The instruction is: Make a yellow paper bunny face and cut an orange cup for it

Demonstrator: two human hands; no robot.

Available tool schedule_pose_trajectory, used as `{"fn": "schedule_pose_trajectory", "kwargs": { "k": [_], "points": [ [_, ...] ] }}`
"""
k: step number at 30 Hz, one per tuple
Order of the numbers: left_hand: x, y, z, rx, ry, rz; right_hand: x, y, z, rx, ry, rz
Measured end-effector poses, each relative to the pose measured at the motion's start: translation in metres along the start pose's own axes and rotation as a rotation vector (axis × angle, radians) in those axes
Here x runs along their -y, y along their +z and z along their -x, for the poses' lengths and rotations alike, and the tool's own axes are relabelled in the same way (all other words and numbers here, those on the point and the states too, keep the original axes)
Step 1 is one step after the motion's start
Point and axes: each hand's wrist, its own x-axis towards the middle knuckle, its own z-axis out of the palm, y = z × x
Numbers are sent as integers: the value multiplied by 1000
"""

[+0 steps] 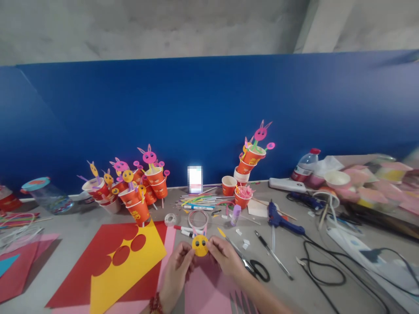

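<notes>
Between my two hands is a round yellow paper bunny face [200, 246] with dark eyes and upright pink ears. My left hand [179, 264] pinches its left edge, and my right hand [225, 255] pinches the right edge. Beneath them lies a pink paper sheet [206, 283], cut into strips at its lower right. Just to the right, black-handled scissors [260, 270] rest on the table, their blades partly hidden by my right hand. Beyond the face are a roll of clear tape [198, 219] and a marker [187, 233].
Yellow paper [131, 266] with round cut-outs lies over red paper [78, 257] at left. Decorated paper cups [137, 211] stand behind it, with another stack [247, 165] at back right. A blue glue gun [284, 222], its cord, a pen [275, 255] and a power strip [356, 257] occupy the right.
</notes>
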Motion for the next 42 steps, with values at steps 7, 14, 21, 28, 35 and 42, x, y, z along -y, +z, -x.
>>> {"fn": "schedule_pose_trajectory", "kwargs": {
  "k": [7, 14, 21, 28, 35, 42],
  "points": [
    [11, -3, -7, 13, 24, -66, -9, 0, -7, 25, 16, -4],
    [15, -3, -11, 13, 47, -125, -15, 0, -8, -21, -19, 49],
    [15, -5, -12, 23, 37, -133, -17, 2, -7, -65, -23, 37],
    [-10, -44, -32, -54, 29, -178, -15, 0, -6, -42, -11, 163],
    [-4, -65, -37, 4, 17, -304, -12, 2, -4, -110, -6, 186],
    [9, -62, -47, -9, 10, -387, -12, -2, -6, -133, -13, 186]
  ]
}}
